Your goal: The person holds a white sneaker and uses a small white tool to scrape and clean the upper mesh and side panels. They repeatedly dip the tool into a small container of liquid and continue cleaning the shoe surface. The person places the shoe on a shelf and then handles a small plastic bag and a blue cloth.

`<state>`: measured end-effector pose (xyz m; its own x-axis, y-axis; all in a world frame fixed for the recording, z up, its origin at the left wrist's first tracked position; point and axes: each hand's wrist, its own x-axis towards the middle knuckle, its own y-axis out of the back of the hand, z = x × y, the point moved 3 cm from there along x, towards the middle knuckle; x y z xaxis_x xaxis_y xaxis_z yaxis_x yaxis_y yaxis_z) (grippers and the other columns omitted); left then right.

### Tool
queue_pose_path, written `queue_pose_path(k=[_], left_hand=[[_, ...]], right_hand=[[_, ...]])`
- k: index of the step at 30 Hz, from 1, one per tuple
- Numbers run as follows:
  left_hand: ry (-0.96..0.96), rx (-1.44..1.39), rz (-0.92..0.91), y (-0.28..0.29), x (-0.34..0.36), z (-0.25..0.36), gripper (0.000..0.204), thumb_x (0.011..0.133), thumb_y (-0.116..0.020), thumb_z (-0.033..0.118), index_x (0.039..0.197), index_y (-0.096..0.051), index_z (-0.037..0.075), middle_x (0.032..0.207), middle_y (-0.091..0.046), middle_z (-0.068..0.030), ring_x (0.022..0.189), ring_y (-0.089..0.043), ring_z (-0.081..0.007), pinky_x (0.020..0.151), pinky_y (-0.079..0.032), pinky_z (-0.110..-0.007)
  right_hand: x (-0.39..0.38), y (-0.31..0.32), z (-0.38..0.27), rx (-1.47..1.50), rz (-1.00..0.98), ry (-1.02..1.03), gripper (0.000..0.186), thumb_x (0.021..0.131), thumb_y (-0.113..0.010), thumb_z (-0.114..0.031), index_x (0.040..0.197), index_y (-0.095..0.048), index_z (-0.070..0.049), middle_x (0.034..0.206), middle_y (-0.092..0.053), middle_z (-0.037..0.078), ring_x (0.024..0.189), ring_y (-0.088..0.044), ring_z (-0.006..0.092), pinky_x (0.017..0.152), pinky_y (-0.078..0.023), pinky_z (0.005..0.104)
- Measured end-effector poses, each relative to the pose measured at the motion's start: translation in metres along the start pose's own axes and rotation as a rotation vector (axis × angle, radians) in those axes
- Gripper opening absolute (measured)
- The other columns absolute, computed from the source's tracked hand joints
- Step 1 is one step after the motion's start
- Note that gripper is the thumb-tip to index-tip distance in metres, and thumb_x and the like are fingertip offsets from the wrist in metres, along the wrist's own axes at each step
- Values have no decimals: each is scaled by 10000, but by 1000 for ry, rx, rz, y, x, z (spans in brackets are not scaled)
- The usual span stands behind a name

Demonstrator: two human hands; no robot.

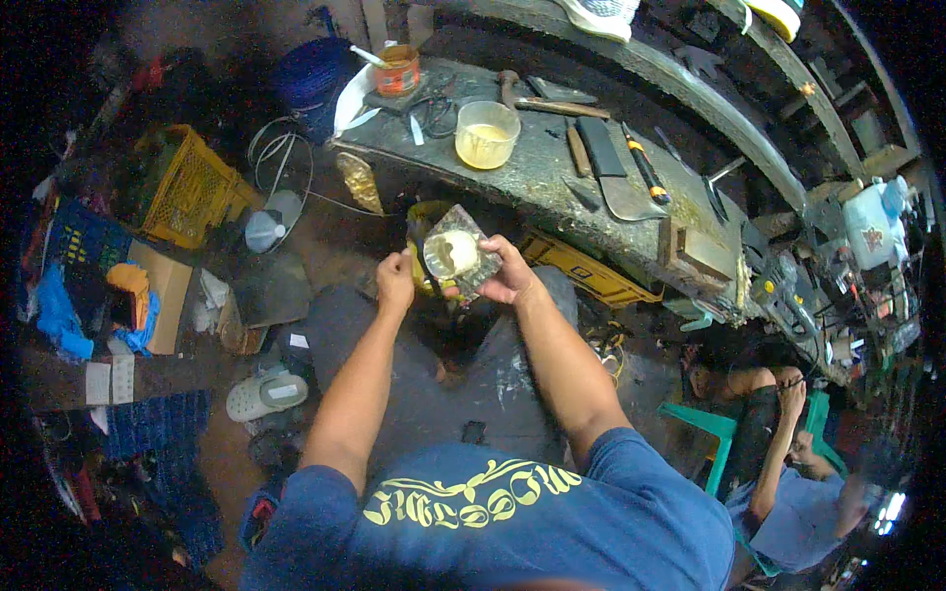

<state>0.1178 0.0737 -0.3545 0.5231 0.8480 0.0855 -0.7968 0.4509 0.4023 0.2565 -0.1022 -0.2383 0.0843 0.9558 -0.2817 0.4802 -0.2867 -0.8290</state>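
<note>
My right hand is closed on the edge of a clear, squarish piece with a round cream-coloured patch in its middle. My left hand is a closed fist just left of it; what it grips, if anything, is hidden. Between and under the hands shows a yellow and black item, partly covered, its kind unclear. Beyond them on the workbench stands a clear plastic tub with a cream-coloured substance inside. An orange-red can with a white-handled stick in it is farther left.
A hammer, a wide-bladed knife and a black-and-orange cutter lie on the bench. Yellow crates stand at the left, near a grey clog. Another person sits at the lower right beside a green chair.
</note>
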Motion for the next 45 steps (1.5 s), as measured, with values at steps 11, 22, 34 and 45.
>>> queue_pose_path(k=[11, 22, 34, 45], left_hand=[[31, 187, -31, -7, 7, -5, 408, 1011, -625, 255, 705, -542, -2, 615, -559, -110, 583, -503, -183, 608, -418, -406], [247, -549, -42, 8, 18, 9, 313, 1040, -640, 312, 1014, -668, 2, 1016, -739, -110, 1012, -687, -183, 812, -533, -356], [681, -1762, -187, 23, 24, 56, 986, 911, -728, 576, 1584, -121, 188, 1495, -361, -265, 1367, -488, -452, 1116, -466, -619], [700, -1802, 4, -10, 48, -28, 459, 910, -759, 20, 1282, -512, 124, 1113, -648, -139, 1022, -681, -312, 935, -609, -468]], right_hand=[[-78, -64, -184, -162, 428, 760, 468, 1039, -516, -275, 1387, -532, 36, 1370, -642, 164, 1225, -647, 290, 1067, -522, 495], [-48, -181, -222, -368, 168, 652, 418, 999, -572, -265, 1282, -610, 40, 1172, -726, 148, 1013, -725, 246, 871, -606, 398], [-76, -199, -98, -829, 126, 170, 409, 896, -685, -217, 1220, -692, 32, 1122, -740, 69, 1013, -680, 162, 924, -519, 308], [-115, -191, -73, -1063, 67, -160, 425, 946, -674, -227, 1270, -672, 49, 1160, -725, 79, 1055, -639, 156, 956, -493, 327]])
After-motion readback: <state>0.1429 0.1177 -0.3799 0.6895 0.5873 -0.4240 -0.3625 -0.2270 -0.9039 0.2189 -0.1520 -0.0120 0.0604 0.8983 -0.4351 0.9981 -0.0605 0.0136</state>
